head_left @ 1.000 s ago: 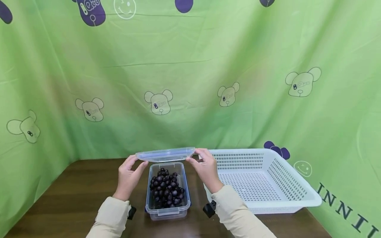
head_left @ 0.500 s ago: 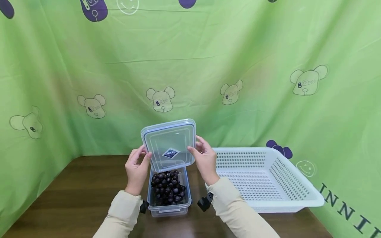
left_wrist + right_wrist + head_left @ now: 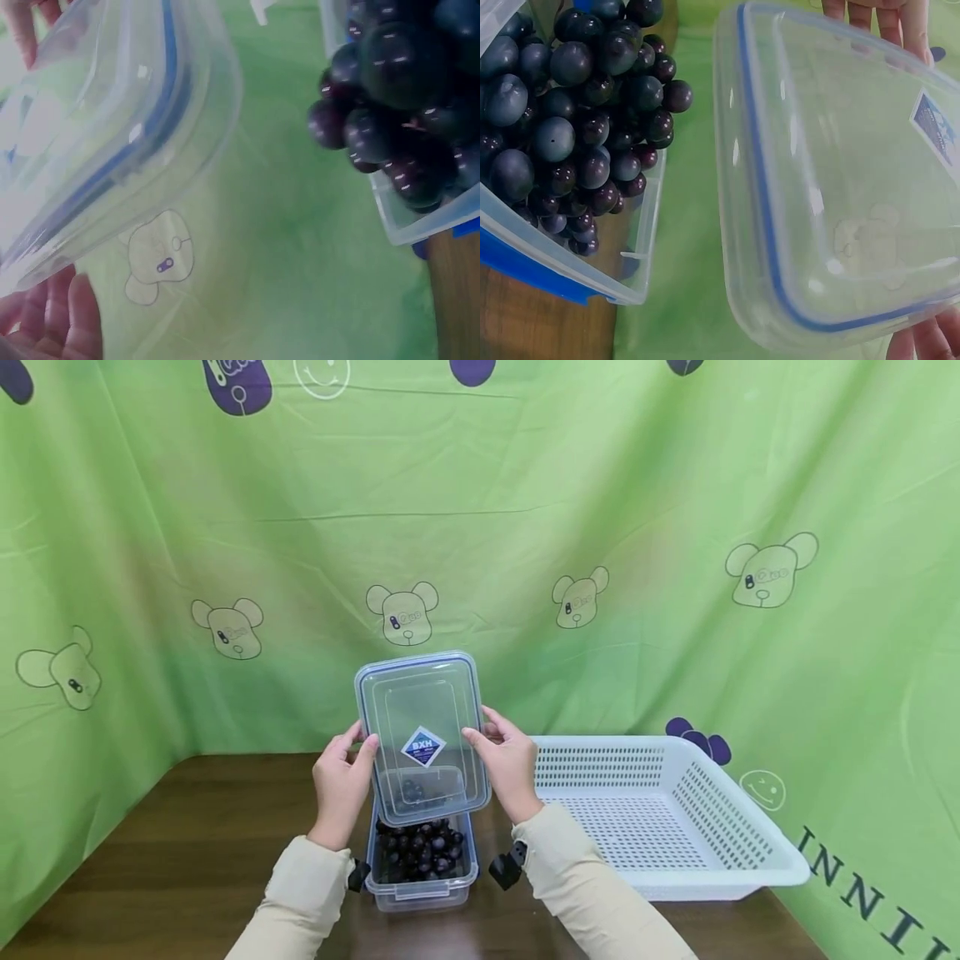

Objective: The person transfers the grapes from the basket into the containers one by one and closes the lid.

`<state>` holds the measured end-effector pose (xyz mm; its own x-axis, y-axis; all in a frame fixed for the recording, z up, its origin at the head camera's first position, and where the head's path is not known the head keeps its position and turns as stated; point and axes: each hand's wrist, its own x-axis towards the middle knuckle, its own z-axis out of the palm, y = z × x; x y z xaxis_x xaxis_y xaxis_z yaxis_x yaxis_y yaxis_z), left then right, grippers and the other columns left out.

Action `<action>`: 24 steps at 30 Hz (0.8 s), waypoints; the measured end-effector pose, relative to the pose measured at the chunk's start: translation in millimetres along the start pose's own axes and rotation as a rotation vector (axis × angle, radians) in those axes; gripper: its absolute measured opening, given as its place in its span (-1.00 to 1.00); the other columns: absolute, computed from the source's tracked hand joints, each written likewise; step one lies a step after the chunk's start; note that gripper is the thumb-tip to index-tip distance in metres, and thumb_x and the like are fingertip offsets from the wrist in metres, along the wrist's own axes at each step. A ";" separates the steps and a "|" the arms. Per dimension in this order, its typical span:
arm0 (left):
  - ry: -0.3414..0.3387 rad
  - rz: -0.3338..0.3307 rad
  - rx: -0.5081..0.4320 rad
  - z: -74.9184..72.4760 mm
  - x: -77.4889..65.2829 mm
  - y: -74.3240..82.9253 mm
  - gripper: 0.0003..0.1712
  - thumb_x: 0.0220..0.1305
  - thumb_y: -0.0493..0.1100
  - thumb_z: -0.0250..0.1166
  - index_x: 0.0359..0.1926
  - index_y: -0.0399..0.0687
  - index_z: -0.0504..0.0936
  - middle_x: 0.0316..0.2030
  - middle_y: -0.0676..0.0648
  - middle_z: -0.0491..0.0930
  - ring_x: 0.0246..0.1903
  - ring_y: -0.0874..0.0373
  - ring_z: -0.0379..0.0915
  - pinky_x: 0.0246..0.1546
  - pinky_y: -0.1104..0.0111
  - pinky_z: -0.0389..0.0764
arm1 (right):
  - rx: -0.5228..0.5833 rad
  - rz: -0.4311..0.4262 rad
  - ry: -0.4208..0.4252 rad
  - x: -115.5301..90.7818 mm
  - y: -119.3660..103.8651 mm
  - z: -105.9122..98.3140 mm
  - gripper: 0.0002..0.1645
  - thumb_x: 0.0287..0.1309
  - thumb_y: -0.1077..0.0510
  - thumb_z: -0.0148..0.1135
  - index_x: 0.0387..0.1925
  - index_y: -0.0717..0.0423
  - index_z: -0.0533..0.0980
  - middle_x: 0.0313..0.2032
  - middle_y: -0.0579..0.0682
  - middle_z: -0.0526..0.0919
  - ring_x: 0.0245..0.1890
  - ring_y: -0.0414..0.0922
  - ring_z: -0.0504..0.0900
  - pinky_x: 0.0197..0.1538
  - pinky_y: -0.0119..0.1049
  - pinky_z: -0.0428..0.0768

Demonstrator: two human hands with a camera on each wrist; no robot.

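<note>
A clear lid (image 3: 427, 693) with a blue seal and a BXH label is tilted up above a plastic food container (image 3: 422, 900). My left hand (image 3: 341, 785) pinches its left edge, thumb on the near face. On the opposite edge my right hand (image 3: 510, 764) pinches it the same way. Dark grapes (image 3: 420, 852) lie in the uncovered container; the lid hides its far part in the head view. Both wrist views show the lid (image 3: 832, 187) held apart from the container and the grapes (image 3: 577, 112).
To the right stands a white perforated basket (image 3: 750, 878) on the brown wooden table (image 3: 187, 852). A green printed curtain (image 3: 300, 543) hangs behind and around the table.
The lid was nearly flat and edge-on; it has been tilted up so its face shows, then lowered slightly in front of the container. Both hands keep hold of it.
</note>
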<state>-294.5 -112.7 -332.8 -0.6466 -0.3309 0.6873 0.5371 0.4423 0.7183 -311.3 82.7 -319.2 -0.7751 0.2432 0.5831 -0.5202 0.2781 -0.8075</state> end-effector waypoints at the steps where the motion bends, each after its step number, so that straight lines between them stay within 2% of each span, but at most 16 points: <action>1: -0.019 -0.027 0.008 -0.9 2.4 0.3 -0.68 0.18 -0.41 0.29 -0.04 -0.52 0.60 -0.34 -0.31 0.61 -0.51 0.09 0.53 -0.50 0.62 0.43 | -0.022 0.011 -0.010 0.5 -0.3 0.0 -0.49 -0.05 0.27 0.45 0.00 0.33 0.58 -0.38 0.23 0.70 -0.41 0.04 0.67 -0.35 -0.38 0.63; 5: -0.110 -0.140 0.052 -6.8 11.9 3.4 -0.66 0.21 -0.35 0.28 -0.03 -0.51 0.59 -0.27 -0.37 0.64 -0.41 -0.05 0.60 -0.47 0.60 0.47 | -0.130 0.061 -0.060 4.1 -1.4 1.0 -0.48 -0.04 0.18 0.46 0.00 0.30 0.59 -0.41 0.18 0.70 -0.47 -0.02 0.65 -0.40 -0.31 0.63; 8: -0.204 -0.282 0.005 -12.2 18.3 7.0 -0.60 0.24 -0.33 0.27 0.05 -0.51 0.54 -0.22 -0.37 0.61 -0.53 0.14 0.56 -0.58 0.51 0.54 | -0.197 0.097 -0.109 8.1 -2.9 1.2 -0.46 -0.04 0.14 0.47 0.00 0.30 0.59 -0.39 0.19 0.71 -0.45 0.01 0.69 -0.39 -0.27 0.64; 12: -0.311 -0.468 -0.120 -17.2 26.9 9.6 -0.54 0.27 -0.33 0.23 0.15 -0.50 0.46 -0.31 -0.24 0.55 -0.72 0.31 0.40 -0.73 0.46 0.53 | -0.266 0.162 -0.194 16.6 -6.7 -0.6 -0.46 -0.05 0.12 0.47 -0.03 0.31 0.60 -0.40 0.20 0.71 -0.53 -0.05 0.67 -0.46 -0.29 0.62; 14: -0.362 -0.507 -0.135 -18.6 30.9 8.9 -0.55 0.29 -0.33 0.21 0.15 -0.51 0.45 -0.41 -0.13 0.53 -0.75 0.32 0.37 -0.74 0.48 0.51 | -0.284 0.210 -0.239 20.9 -7.7 -1.5 -0.47 -0.03 0.11 0.47 -0.03 0.32 0.60 -0.38 0.21 0.71 -0.63 -0.14 0.61 -0.52 -0.32 0.61; 16: -0.417 -0.531 -0.134 -19.5 34.8 6.4 -0.57 0.30 -0.32 0.20 0.12 -0.53 0.46 -0.48 -0.07 0.52 -0.75 0.31 0.37 -0.73 0.48 0.52 | -0.256 0.296 -0.278 24.0 -8.0 -2.1 -0.48 -0.01 0.12 0.45 -0.01 0.31 0.59 -0.40 0.20 0.71 -0.70 -0.23 0.52 -0.56 -0.33 0.60; 18: -0.481 -0.554 -0.112 -20.7 38.5 3.2 -0.58 0.32 -0.30 0.18 0.10 -0.56 0.45 -0.51 -0.06 0.53 -0.74 0.29 0.39 -0.71 0.47 0.54 | -0.159 0.423 -0.327 25.9 -7.7 -2.7 -0.49 0.02 0.17 0.42 0.02 0.33 0.57 -0.43 0.19 0.70 -0.72 -0.25 0.52 -0.56 -0.32 0.63; 22: -0.594 -0.623 -0.055 -23.6 46.8 -3.6 -0.59 0.35 -0.28 0.16 0.07 -0.58 0.45 -0.51 -0.11 0.56 -0.73 0.24 0.43 -0.70 0.44 0.57 | 0.036 0.688 -0.451 28.5 -6.4 -6.0 -0.47 0.10 0.31 0.31 0.13 0.39 0.45 -0.49 0.11 0.68 -0.62 -0.18 0.61 -0.48 -0.30 0.66; 24: -0.649 -0.655 -0.040 -24.5 50.7 -6.8 -0.59 0.36 -0.27 0.15 0.06 -0.60 0.44 -0.54 -0.10 0.56 -0.74 0.24 0.42 -0.70 0.45 0.56 | 0.067 0.763 -0.524 30.5 -4.9 -8.5 -0.44 0.12 0.36 0.26 0.18 0.40 0.39 -0.50 0.06 0.66 -0.58 -0.15 0.64 -0.45 -0.29 0.67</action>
<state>-317.6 -152.9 -300.2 -0.9985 0.0322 -0.0448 -0.0332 0.2980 0.9540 -329.3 96.6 -296.6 -0.9707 -0.1176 -0.2095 0.1900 0.1575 -0.9691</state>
